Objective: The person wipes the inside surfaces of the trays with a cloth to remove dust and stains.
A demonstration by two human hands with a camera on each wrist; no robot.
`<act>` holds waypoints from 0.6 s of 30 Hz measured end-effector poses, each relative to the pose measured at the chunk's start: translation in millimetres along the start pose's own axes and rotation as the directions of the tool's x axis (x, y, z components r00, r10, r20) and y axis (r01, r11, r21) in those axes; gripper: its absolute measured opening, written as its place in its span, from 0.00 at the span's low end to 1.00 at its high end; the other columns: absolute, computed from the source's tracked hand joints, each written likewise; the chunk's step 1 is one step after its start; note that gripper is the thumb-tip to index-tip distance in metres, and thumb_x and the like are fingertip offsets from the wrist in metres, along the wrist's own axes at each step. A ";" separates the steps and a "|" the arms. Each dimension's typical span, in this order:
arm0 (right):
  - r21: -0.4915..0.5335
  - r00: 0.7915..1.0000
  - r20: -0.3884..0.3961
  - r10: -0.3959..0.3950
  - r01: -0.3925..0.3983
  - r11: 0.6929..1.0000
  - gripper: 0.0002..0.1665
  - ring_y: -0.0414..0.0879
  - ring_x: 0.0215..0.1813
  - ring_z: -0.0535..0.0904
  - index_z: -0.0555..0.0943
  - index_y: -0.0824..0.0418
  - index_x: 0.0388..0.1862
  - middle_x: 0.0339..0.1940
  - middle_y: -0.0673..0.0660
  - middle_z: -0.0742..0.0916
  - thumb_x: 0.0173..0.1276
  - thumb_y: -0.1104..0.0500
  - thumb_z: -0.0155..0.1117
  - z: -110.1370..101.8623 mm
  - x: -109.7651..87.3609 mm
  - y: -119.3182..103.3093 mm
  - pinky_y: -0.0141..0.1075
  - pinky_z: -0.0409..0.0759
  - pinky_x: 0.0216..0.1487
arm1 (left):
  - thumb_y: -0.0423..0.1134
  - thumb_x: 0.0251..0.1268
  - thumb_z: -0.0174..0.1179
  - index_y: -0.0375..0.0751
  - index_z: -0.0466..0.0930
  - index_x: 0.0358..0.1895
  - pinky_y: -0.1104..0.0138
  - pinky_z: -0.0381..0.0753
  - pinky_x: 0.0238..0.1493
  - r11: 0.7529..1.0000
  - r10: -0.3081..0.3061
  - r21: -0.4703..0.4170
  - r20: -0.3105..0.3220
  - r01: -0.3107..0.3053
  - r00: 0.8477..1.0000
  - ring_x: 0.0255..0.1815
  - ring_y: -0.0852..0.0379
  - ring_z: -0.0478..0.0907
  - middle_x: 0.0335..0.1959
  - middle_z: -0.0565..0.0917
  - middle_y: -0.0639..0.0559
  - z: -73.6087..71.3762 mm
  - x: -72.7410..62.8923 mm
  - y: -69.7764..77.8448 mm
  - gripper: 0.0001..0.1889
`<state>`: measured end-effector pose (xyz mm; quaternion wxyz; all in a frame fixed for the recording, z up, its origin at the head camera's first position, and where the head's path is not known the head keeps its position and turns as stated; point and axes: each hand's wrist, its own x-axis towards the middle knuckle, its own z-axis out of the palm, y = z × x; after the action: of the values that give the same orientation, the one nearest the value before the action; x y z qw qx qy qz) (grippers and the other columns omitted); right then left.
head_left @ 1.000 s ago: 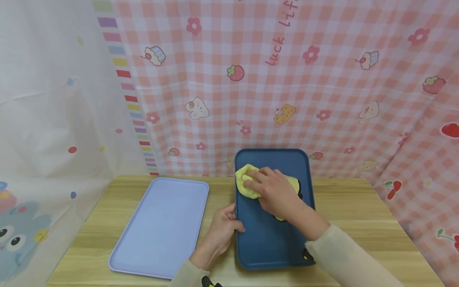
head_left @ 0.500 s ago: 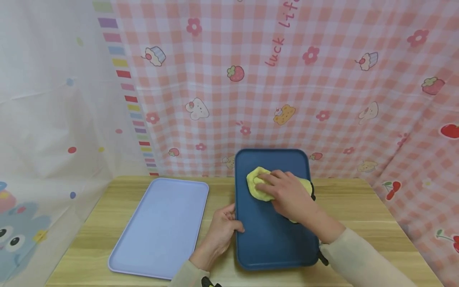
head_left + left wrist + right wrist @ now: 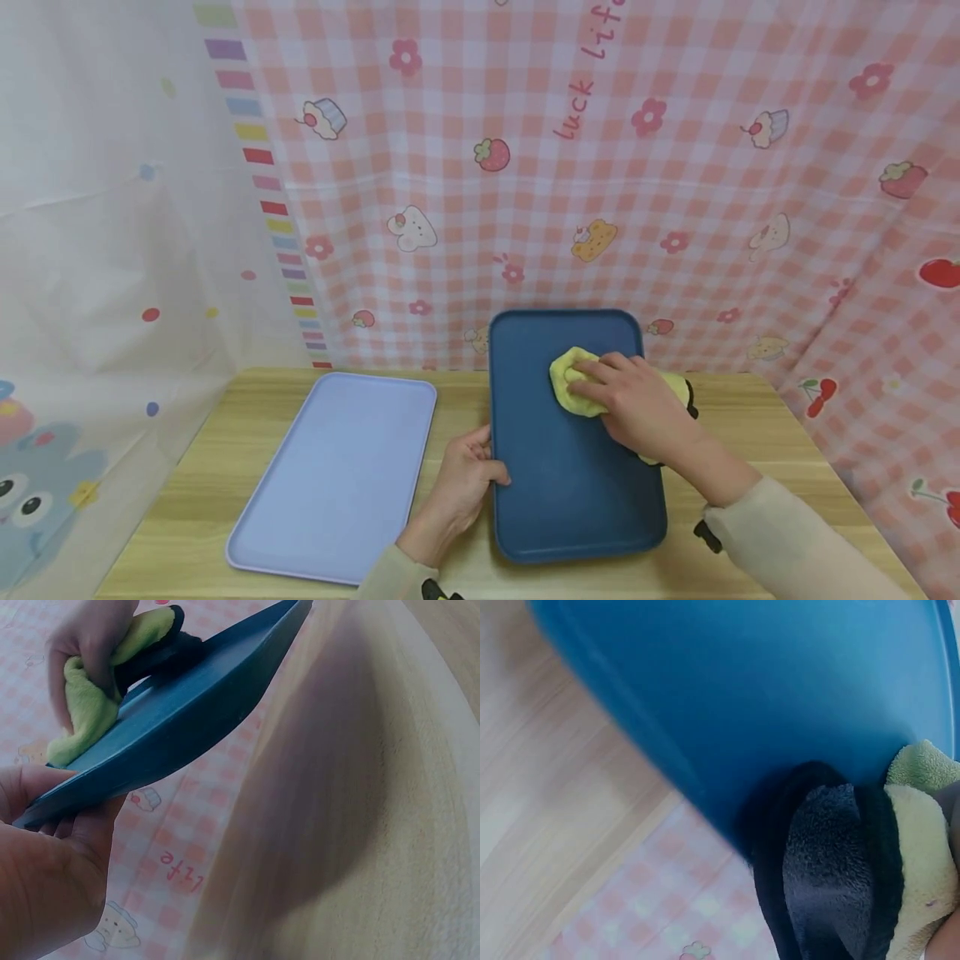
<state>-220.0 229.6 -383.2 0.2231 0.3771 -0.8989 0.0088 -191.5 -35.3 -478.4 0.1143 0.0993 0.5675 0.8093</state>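
A dark blue tray (image 3: 562, 500) is tilted up off the table, its left rim gripped by my left hand (image 3: 467, 475), thumb over the edge and fingers underneath. My right hand (image 3: 637, 404) holds a bunched yellow cloth (image 3: 573, 387) against the tray's upper right inner face. Part of the cloth hangs past the right rim. In the right wrist view the cloth (image 3: 922, 855) shows a dark grey side and black edging. From the left wrist view, the blue tray (image 3: 187, 712) is seen edge-on, with a gap between it and the table.
A lavender tray (image 3: 337, 475) lies flat on the wooden table (image 3: 750, 467), left of my left hand. Behind the table hangs a pink checked curtain (image 3: 450, 183). White printed sheeting (image 3: 135, 250) hangs on the left.
My right hand and the yellow cloth have slid rightward across the blue tray, from its left rim to its right side. The left hand keeps its grip in nearly the same place.
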 end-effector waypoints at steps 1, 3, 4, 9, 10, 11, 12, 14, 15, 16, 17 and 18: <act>-0.002 1.000 0.000 0.002 -0.002 1.000 0.30 0.58 0.56 0.80 0.89 0.55 0.54 0.61 0.59 0.86 0.51 0.72 0.78 -0.1 -1.8 2.0 0.51 0.79 0.47 | 0.12 0.32 0.48 0.21 0.74 0.68 0.66 0.85 0.43 1.000 0.000 0.002 -0.005 0.000 1.000 0.47 0.53 0.87 0.50 0.87 0.29 -0.2 0.0 0.0 0.44; -0.002 1.000 0.002 0.010 -0.010 1.000 0.30 0.59 0.56 0.80 0.89 0.56 0.54 0.61 0.59 0.86 0.50 0.72 0.77 -0.3 -5.6 5.6 0.51 0.80 0.48 | 0.12 0.33 0.49 0.21 0.74 0.68 0.67 0.85 0.42 1.000 0.001 0.004 -0.011 -0.001 1.000 0.46 0.53 0.87 0.50 0.87 0.29 -0.4 0.2 0.1 0.44; -0.002 1.000 0.004 0.014 -0.014 1.000 0.30 0.59 0.56 0.80 0.89 0.57 0.54 0.60 0.60 0.86 0.50 0.73 0.78 -0.4 -7.7 7.3 0.52 0.80 0.48 | 0.12 0.33 0.49 0.21 0.74 0.68 0.67 0.85 0.41 1.000 0.000 0.006 -0.013 0.000 1.000 0.46 0.53 0.87 0.50 0.87 0.30 -0.6 0.2 0.2 0.43; -0.005 1.000 0.008 0.030 -0.030 1.000 0.29 0.60 0.56 0.80 0.89 0.58 0.54 0.60 0.61 0.86 0.50 0.73 0.77 -2.4 -15.6 14.2 0.55 0.81 0.54 | 0.12 0.34 0.48 0.22 0.74 0.68 0.66 0.85 0.43 1.000 -0.001 0.002 -0.004 0.001 1.000 0.49 0.51 0.87 0.52 0.86 0.29 -1.5 -0.3 0.9 0.43; -0.007 1.000 0.008 0.030 -0.030 1.000 0.29 0.60 0.56 0.80 0.88 0.58 0.54 0.59 0.61 0.86 0.50 0.73 0.77 -2.9 -17.0 15.5 0.55 0.81 0.54 | 0.12 0.34 0.48 0.22 0.74 0.68 0.66 0.85 0.43 1.000 -0.001 0.002 -0.003 0.001 1.000 0.49 0.51 0.87 0.53 0.86 0.28 -1.6 -0.5 1.1 0.44; -0.009 0.999 0.007 0.031 -0.031 0.999 0.29 0.60 0.55 0.80 0.88 0.58 0.54 0.59 0.61 0.86 0.51 0.73 0.77 -3.3 -18.1 16.8 0.55 0.81 0.54 | 0.12 0.34 0.48 0.22 0.74 0.69 0.66 0.85 0.43 1.000 0.000 0.002 -0.002 0.000 1.000 0.50 0.50 0.87 0.53 0.85 0.28 -1.8 -0.6 1.3 0.44; -0.011 0.999 0.004 0.032 -0.032 0.999 0.29 0.61 0.55 0.81 0.88 0.58 0.54 0.59 0.61 0.86 0.50 0.73 0.77 -3.8 -19.5 18.2 0.56 0.81 0.54 | 0.12 0.34 0.48 0.23 0.74 0.69 0.66 0.85 0.44 1.000 0.002 0.004 -0.003 -0.002 1.000 0.50 0.49 0.87 0.53 0.85 0.28 -1.8 -0.8 1.5 0.44; -0.014 0.999 0.001 0.040 -0.040 0.999 0.30 0.61 0.55 0.81 0.88 0.58 0.54 0.59 0.62 0.86 0.50 0.73 0.77 -4.6 -22.4 20.7 0.56 0.81 0.54 | 0.12 0.34 0.49 0.24 0.74 0.69 0.66 0.85 0.44 1.000 0.006 0.006 -0.007 -0.006 1.000 0.51 0.48 0.86 0.53 0.86 0.29 -1.8 -0.8 1.9 0.44; -0.013 0.999 0.000 0.046 -0.046 0.999 0.30 0.62 0.55 0.80 0.88 0.58 0.54 0.59 0.62 0.86 0.50 0.73 0.77 -4.8 -24.0 21.9 0.57 0.81 0.54 | 0.12 0.35 0.49 0.24 0.75 0.69 0.66 0.84 0.44 1.000 0.009 0.007 -0.010 -0.009 1.000 0.51 0.48 0.86 0.53 0.86 0.29 -1.8 -0.7 2.1 0.44; -0.013 0.999 -0.001 0.052 -0.052 0.999 0.30 0.62 0.55 0.80 0.88 0.58 0.54 0.60 0.62 0.86 0.50 0.73 0.77 -4.7 -25.7 23.0 0.57 0.80 0.54 | 0.12 0.35 0.49 0.24 0.75 0.69 0.66 0.84 0.44 1.000 0.013 0.007 -0.013 -0.013 1.000 0.51 0.48 0.86 0.53 0.86 0.29 -1.7 -0.8 2.3 0.44; -0.014 0.998 -0.002 0.056 -0.056 0.998 0.30 0.62 0.55 0.80 0.88 0.58 0.54 0.60 0.63 0.86 0.50 0.73 0.77 -4.4 -27.4 23.8 0.58 0.80 0.53 | 0.12 0.35 0.49 0.25 0.75 0.69 0.66 0.84 0.44 1.000 0.015 0.006 -0.016 -0.015 1.000 0.51 0.48 0.86 0.54 0.86 0.29 -1.6 -0.7 2.4 0.44; -0.014 0.998 -0.003 0.058 -0.058 0.998 0.30 0.62 0.55 0.80 0.88 0.58 0.54 0.60 0.63 0.86 0.49 0.74 0.77 -4.2 -29.1 24.4 0.58 0.80 0.53 | 0.12 0.35 0.49 0.25 0.75 0.69 0.66 0.84 0.44 1.000 0.018 0.005 -0.018 -0.018 1.000 0.51 0.47 0.86 0.54 0.86 0.29 -1.5 -0.7 2.5 0.44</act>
<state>-217.0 267.4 -387.5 0.2266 0.3494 -0.9091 0.0097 -191.5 -37.6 -476.5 0.1017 0.0974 0.5697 0.8097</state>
